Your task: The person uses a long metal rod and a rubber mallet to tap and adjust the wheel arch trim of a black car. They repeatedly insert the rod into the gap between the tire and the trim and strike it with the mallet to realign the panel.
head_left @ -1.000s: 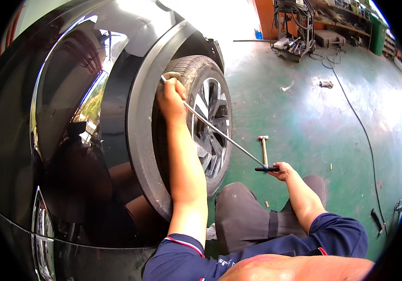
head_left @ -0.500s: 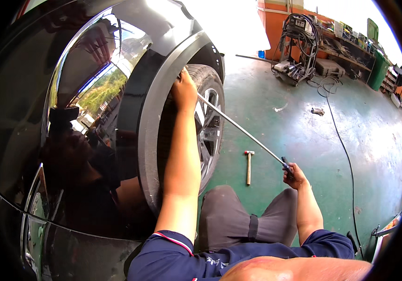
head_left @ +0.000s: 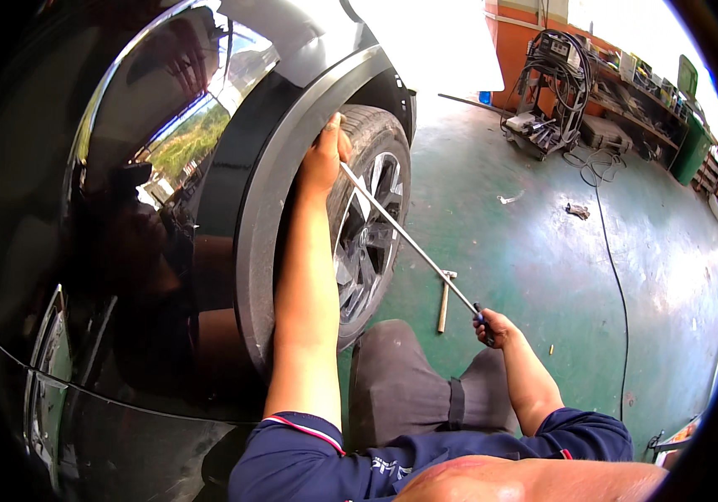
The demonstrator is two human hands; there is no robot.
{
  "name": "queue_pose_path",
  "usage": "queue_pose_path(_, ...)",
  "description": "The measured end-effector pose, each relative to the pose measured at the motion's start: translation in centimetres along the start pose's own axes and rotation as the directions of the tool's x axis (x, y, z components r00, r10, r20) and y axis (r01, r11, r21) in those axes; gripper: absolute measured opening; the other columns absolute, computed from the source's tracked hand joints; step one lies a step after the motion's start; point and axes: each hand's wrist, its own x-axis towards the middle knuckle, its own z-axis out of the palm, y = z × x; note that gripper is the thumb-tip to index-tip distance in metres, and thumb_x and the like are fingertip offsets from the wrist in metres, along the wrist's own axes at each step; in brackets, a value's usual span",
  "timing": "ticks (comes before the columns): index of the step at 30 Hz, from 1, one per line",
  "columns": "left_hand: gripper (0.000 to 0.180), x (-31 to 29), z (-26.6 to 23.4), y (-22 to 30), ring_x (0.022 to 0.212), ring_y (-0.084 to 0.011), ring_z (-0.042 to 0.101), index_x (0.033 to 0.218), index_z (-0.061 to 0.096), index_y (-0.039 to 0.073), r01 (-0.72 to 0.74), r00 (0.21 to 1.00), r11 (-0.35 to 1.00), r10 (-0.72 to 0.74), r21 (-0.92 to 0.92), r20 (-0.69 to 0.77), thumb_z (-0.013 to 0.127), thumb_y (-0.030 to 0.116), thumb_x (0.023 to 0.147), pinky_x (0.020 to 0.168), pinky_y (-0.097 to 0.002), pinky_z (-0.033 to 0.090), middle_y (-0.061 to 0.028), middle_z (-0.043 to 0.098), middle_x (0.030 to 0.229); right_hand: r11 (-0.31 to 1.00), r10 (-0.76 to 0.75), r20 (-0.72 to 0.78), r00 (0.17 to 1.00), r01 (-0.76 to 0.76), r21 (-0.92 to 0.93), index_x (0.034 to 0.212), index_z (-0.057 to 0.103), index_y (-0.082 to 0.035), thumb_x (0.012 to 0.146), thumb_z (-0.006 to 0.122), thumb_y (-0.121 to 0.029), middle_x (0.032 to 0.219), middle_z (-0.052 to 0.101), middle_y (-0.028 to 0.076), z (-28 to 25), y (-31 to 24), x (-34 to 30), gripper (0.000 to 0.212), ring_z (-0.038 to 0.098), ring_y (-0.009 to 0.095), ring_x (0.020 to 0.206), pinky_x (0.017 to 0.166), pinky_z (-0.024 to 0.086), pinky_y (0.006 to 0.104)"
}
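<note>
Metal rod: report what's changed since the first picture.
The black handle in the right hand has turned from crosswise to pointing down the picture. The metal rod now passes in front of the mallet near its head, and the rod's tip no longer shows past the left hand. Both hands keep hold; the mallet stays on the floor.

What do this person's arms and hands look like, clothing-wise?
Both the left hand and right hand look ungloved, with bare forearms. The left sleeve is short and navy, with white and red trim; the right sleeve is navy too.
</note>
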Motion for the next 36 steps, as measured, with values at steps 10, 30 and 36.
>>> queue_pose_path(10, 0.022, -0.4, 0.6, 0.3, 0.041, -0.0132, 0.040, 0.094, 0.057, 0.002, 0.074, 0.997, 0.993, -0.076, -0.097, -0.016, 0.050, 0.021, 0.102, 0.043, -0.0286, 0.038, -0.0011, 0.038, 0.052, 0.970, -0.074, -0.243, 0.967, 0.013, -0.242, 0.088, 0.057, -0.013, 0.104, 0.045, -0.035, 0.067, 0.051, -0.002, 2.1, -1.3, 0.4, 0.030, 0.045, 0.010, 0.050, 0.045, 0.040, 0.0251)
queue_pose_path(30, 0.021, -0.2, 1.0, -0.2, 0.039, -0.0095, 0.029, 0.089, 0.058, 0.006, 0.106, 0.989, 0.974, -0.124, -0.201, -0.082, 0.049, 0.021, 0.100, 0.044, -0.0274, 0.031, 0.0031, 0.030, 0.049, 0.968, -0.158, -0.335, 0.929, 0.078, -0.240, 0.080, 0.056, -0.014, 0.102, 0.050, -0.035, 0.064, 0.050, -0.001, 2.3, 1.1, 1.8, 0.031, 0.041, 0.011, 0.047, 0.041, 0.034, 0.0278)
queue_pose_path(36, 0.021, -1.3, 1.7, 0.3, 0.039, -0.0108, 0.031, 0.100, 0.058, 0.004, 0.081, 0.995, 0.981, -0.090, -0.179, -0.046, 0.044, 0.019, 0.100, 0.043, -0.0282, 0.034, 0.0017, 0.031, 0.050, 0.946, -0.213, -0.411, 0.886, 0.081, -0.315, 0.077, 0.056, -0.013, 0.101, 0.050, -0.034, 0.063, 0.052, -0.001, 1.3, -1.6, -2.2, 0.033, 0.043, 0.010, 0.048, 0.042, 0.034, 0.0272)
